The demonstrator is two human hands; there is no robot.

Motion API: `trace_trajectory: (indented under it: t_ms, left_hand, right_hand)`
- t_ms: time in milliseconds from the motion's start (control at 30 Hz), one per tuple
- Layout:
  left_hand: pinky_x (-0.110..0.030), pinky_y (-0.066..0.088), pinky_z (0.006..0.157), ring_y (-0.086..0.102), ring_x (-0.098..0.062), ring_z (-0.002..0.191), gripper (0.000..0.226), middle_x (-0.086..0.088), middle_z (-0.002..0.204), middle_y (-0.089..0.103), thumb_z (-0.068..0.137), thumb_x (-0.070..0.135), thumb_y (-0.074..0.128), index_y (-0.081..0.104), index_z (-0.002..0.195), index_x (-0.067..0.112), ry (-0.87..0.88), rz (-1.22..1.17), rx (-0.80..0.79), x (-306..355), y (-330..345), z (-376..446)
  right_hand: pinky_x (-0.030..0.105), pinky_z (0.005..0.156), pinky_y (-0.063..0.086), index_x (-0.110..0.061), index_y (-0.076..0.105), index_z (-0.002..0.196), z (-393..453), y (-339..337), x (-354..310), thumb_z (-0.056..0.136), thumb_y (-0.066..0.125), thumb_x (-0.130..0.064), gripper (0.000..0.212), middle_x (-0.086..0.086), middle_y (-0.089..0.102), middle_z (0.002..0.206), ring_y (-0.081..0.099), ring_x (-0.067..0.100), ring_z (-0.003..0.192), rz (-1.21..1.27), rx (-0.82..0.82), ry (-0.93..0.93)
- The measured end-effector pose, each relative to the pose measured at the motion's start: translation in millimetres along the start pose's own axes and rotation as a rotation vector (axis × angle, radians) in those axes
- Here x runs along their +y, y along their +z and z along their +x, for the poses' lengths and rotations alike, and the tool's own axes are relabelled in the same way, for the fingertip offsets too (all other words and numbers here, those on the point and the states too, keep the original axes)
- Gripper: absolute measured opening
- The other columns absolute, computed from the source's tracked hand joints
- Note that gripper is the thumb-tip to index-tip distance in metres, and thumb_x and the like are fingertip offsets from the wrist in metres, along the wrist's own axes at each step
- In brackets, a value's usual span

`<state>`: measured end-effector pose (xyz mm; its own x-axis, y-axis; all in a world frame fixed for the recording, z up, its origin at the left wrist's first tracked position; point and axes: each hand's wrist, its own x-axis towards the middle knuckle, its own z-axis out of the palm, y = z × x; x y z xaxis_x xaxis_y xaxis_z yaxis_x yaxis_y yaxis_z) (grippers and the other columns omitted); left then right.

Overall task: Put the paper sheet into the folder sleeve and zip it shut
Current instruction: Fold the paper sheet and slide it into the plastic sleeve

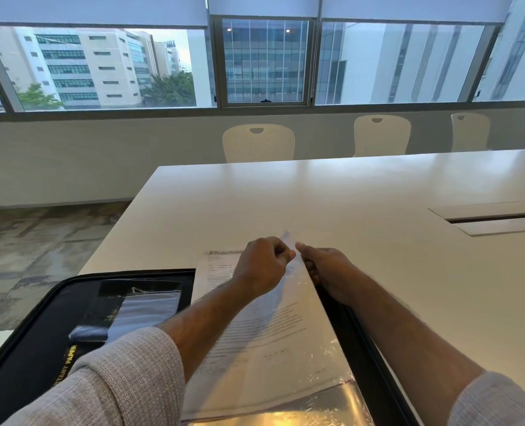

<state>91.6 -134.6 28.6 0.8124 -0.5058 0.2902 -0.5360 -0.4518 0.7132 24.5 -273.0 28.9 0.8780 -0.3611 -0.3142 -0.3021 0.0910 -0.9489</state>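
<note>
A black zip folder [33, 333] lies open on the white table's near edge. On its right half lies a printed paper sheet [255, 342] under a clear plastic sleeve [325, 355]. My left hand [261, 265] pinches the sleeve's far top corner, which lifts off the table. My right hand [325, 272] pinches the same corner from the right, fingertips almost meeting the left hand's. The sheet's top edge with its letterhead sticks out to the left of my left hand. Whether the sheet is inside the sleeve is unclear.
The white table [378, 241] stretches far and right, with a cable hatch [494, 218] at the right. White chairs [258, 142] stand along the far side under the windows. The table's left edge drops to carpeted floor.
</note>
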Motion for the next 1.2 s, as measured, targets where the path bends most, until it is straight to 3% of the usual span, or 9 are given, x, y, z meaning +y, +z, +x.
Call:
trace_trajectory:
  t_ms: [133,233,400,500,700,867,1000,1100,1200]
  left_hand:
    - [-0.018,0.042,0.059,0.061,-0.005,0.069,0.013,0.013,0.072,0.065,0.089,0.028,0.068,0.067,0.077,0.025,-0.009,0.003,0.023,-1,2,1]
    - [-0.018,0.044,0.061,0.06,-0.003,0.068,0.01,0.015,0.072,0.064,0.09,0.026,0.068,0.07,0.081,0.021,0.0,0.003,0.018,-1,7,1]
    - [-0.017,0.042,0.061,0.061,-0.009,0.069,0.009,0.012,0.073,0.065,0.09,0.026,0.067,0.07,0.082,0.022,0.021,-0.015,-0.001,1,11,0]
    - [-0.021,0.046,0.064,0.061,-0.009,0.07,0.01,0.009,0.075,0.066,0.09,0.027,0.067,0.07,0.085,0.019,0.021,-0.003,0.009,2,11,2]
    - [-0.015,0.039,0.057,0.058,-0.005,0.064,0.01,0.016,0.068,0.059,0.09,0.025,0.068,0.069,0.082,0.019,0.023,0.024,0.053,4,16,6]
    - [-0.017,0.042,0.061,0.059,-0.005,0.066,0.012,0.014,0.072,0.062,0.09,0.027,0.067,0.072,0.09,0.016,0.04,0.013,0.025,0,13,9]
    - [-0.02,0.048,0.064,0.06,-0.006,0.068,0.013,0.009,0.076,0.066,0.09,0.027,0.067,0.072,0.091,0.015,0.04,0.017,0.037,2,10,9]
    - [-0.021,0.047,0.064,0.061,-0.008,0.069,0.014,0.005,0.078,0.067,0.091,0.026,0.066,0.072,0.092,0.014,0.037,0.029,0.057,2,8,9]
    - [-0.022,0.048,0.064,0.062,-0.011,0.073,0.016,0.004,0.082,0.068,0.091,0.028,0.065,0.073,0.094,0.014,0.025,0.02,0.052,2,7,9]
  right_hand:
    - [0.034,0.062,0.054,-0.003,0.068,0.079,4,-2,1,0.088,0.06,-0.016,0.018,0.01,0.067,0.067,0.065,0.022,0.058,-0.096,0.004,-0.017]
    - [0.03,0.057,0.052,-0.005,0.064,0.067,4,-15,-1,0.082,0.059,-0.007,0.016,0.009,0.062,0.063,0.062,0.018,0.056,-0.045,-0.143,0.006]
    - [0.032,0.064,0.057,0.002,0.072,0.087,11,-17,3,0.087,0.068,-0.019,0.021,0.01,0.07,0.071,0.069,0.022,0.065,0.08,-0.103,-0.021]
    - [0.031,0.059,0.053,0.001,0.071,0.081,13,-6,1,0.09,0.064,-0.017,0.021,0.011,0.067,0.067,0.065,0.019,0.057,0.011,-0.016,-0.043]
    - [0.03,0.064,0.054,0.003,0.059,0.088,11,-21,-4,0.086,0.058,-0.008,0.011,0.014,0.055,0.077,0.059,0.021,0.066,-0.01,-0.183,-0.016]
    - [0.03,0.057,0.056,0.005,0.067,0.1,18,-10,-10,0.087,0.069,-0.015,0.023,0.015,0.069,0.079,0.066,0.022,0.064,0.007,-0.081,-0.064]
    - [0.04,0.068,0.057,-0.004,0.064,0.111,24,1,-11,0.087,0.057,0.005,0.027,0.026,0.067,0.097,0.065,0.029,0.075,0.034,0.038,-0.126]
    - [0.044,0.078,0.052,0.001,0.067,0.107,22,0,-14,0.089,0.052,0.003,0.023,0.025,0.064,0.095,0.059,0.033,0.081,-0.024,-0.088,-0.137]
    - [0.04,0.071,0.047,0.005,0.07,0.098,19,-8,-17,0.091,0.052,-0.004,0.022,0.018,0.06,0.086,0.053,0.032,0.082,-0.137,-0.191,-0.099]
